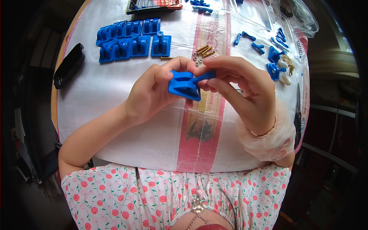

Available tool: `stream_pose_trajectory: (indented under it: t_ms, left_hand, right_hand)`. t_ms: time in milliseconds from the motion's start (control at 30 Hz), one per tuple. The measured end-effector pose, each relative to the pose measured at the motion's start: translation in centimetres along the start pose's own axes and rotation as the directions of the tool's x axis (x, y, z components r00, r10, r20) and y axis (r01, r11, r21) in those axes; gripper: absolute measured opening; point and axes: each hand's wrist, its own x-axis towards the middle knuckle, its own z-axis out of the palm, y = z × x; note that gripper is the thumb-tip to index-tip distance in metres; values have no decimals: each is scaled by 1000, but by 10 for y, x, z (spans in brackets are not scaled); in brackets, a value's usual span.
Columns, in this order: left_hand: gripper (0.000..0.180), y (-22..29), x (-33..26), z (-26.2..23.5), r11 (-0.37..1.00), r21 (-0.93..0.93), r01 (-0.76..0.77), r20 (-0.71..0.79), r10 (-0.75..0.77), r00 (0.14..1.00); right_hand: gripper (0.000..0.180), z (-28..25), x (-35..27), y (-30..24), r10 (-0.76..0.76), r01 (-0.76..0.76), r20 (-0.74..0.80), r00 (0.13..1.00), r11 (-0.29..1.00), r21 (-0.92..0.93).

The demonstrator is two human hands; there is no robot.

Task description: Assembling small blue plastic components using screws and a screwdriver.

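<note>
My left hand [153, 92] grips a blue plastic bracket [184, 85] by its flat base, held above the middle of the table. My right hand [241, 90] pinches a small blue lever piece [205, 76] against the top of that bracket. Both hands meet over the white woven table cover [107, 88]. Just behind my fingers lie a few brass bolts [204, 50] and small silver nuts [197, 60].
Two rows of matching blue brackets [132, 38] lie at the back left. Loose blue levers [249, 38] and two assembled blue pieces [275, 63] sit at the back right beside clear bags. A black case [69, 65] rests on the left edge, scissors [298, 115] on the right.
</note>
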Motion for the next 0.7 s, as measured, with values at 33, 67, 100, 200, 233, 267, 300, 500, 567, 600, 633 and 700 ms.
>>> stream_pose_trajectory:
  t_ms: [33, 67, 100, 200, 233, 267, 300, 500, 567, 600, 633, 700]
  left_hand:
    - [58, 0, 1, 1, 999, -33, 31, 1, -31, 1000]
    - [57, 2, 2, 3, 996, -66, 63, 3, -63, 998]
    - [56, 2, 2, 5, 991, -98, 95, 5, -95, 995]
    - [55, 1, 0, 13, 984, -48, 173, 72, -170, 983]
    - [51, -1, 0, 13, 980, -111, 166, 94, -156, 983]
    - [48, -1, 0, 14, 974, -146, 171, 96, -158, 983]
    - [46, -2, 0, 15, 968, -180, 174, 99, -158, 982]
    - [36, -6, 2, 8, 915, -365, 173, 136, -131, 982]
    - [33, -5, 2, 8, 929, -329, 168, 88, -147, 985]
    - [32, -4, 6, 13, 936, -306, 173, 51, -166, 985]
    - [31, -3, 7, 16, 943, -281, 176, 7, -182, 983]
    - [29, -3, 8, 18, 934, -310, 176, -10, -188, 982]
  right_hand:
    - [26, 3, 1, 3, -99, 96, -34, 994, 991, -88]
    - [26, 0, 3, 2, -196, 194, 5, 981, 963, -186]
    - [26, -2, 6, 1, -287, 290, 53, 957, 916, -277]
    - [27, -5, 8, 5, -362, 376, 104, 926, 867, -328]
    - [28, -7, 8, 0, -305, 327, 120, 945, 895, -304]
    - [28, -9, 7, -2, -247, 277, 138, 959, 919, -281]
    - [28, -12, 7, -1, -226, 261, 159, 961, 932, -253]
    - [26, -12, 12, 18, -71, 71, -6, 997, 997, 23]
    - [22, -23, 18, 23, -34, 28, -26, 999, 979, -202]
    - [21, -32, 20, 31, -112, 97, -9, 994, 899, -427]
    - [21, -37, 19, 40, -139, 130, 23, 990, 833, -537]
    - [20, -41, 17, 55, -185, 199, 99, 978, 668, -717]
